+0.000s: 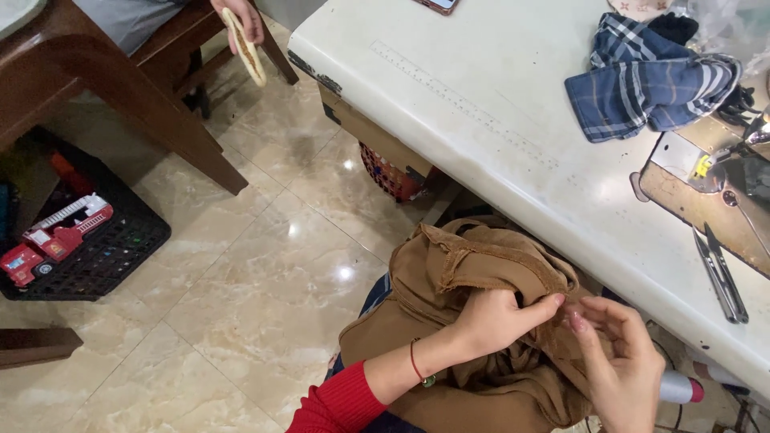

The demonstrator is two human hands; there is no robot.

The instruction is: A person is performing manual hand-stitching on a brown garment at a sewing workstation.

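Note:
A brown fabric garment [449, 273] lies bunched in my lap below the edge of the white table [481, 88]. My left hand [497, 317] grips a fold of the brown fabric, thumb stretched toward the right. My right hand [622, 361] pinches the same fabric edge just beside the left thumb, fingertips nearly touching. A red sleeve and a thin red bracelet show on my left arm.
A blue plaid cloth [650, 80] lies on the table near the sewing machine base [706, 192], with dark tweezers [722, 277] beside it. Another person's hand [241, 20] holds a flat beige object at top left. A red toy fire truck [52, 236] sits in a black crate; a red basket [389, 172] stands under the table.

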